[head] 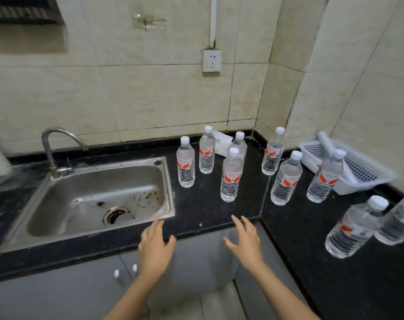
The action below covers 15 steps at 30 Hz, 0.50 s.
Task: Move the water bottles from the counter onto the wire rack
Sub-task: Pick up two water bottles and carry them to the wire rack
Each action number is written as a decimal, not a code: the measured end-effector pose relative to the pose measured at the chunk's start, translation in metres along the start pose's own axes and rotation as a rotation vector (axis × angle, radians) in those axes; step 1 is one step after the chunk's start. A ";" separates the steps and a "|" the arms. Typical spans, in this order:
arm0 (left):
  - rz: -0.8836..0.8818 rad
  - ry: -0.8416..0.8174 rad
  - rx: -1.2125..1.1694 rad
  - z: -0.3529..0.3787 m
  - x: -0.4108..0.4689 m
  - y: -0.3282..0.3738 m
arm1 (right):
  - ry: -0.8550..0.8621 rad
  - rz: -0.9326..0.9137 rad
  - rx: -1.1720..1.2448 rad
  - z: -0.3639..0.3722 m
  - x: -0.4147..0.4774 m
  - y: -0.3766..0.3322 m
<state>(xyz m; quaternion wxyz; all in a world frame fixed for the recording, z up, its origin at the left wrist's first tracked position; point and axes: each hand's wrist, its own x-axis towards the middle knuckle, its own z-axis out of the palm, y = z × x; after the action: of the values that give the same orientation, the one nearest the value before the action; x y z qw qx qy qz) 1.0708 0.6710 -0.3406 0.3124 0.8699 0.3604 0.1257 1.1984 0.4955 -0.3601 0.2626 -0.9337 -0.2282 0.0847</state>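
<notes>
Bottles [230, 174] upright on counter [203, 204], red-white labels (print unreadable).

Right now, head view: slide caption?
Both empty hands, left and right, reach toward water bottles on the black counter.

Stained beige wall tiles [150, 93], white wall socket [211, 60], grey cabinet doors [57, 294].

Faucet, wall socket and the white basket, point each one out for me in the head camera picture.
faucet [49, 150]: head view, on the upright part of its curved metal neck.
wall socket [211, 60]: head view, on the middle of its white faceplate.
white basket [367, 173]: head view, on its perforated inner wall.
</notes>
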 end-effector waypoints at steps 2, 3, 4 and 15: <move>0.007 -0.016 0.008 0.010 0.003 -0.003 | -0.025 0.016 0.018 0.005 0.013 0.000; 0.000 -0.033 0.008 0.015 0.006 -0.004 | -0.030 0.028 0.032 0.007 0.018 0.000; -0.011 -0.050 0.004 0.019 0.011 -0.006 | -0.028 0.041 0.050 0.009 0.024 -0.001; -0.047 -0.064 -0.193 0.045 0.127 0.014 | 0.163 0.265 0.324 0.004 0.119 -0.011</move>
<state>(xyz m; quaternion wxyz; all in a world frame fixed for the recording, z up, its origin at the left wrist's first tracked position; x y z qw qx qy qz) 1.1886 0.7327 -0.3678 0.4088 0.8307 0.3568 0.1247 1.2982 0.5622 -0.3624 0.4135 -0.9048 -0.0651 0.0783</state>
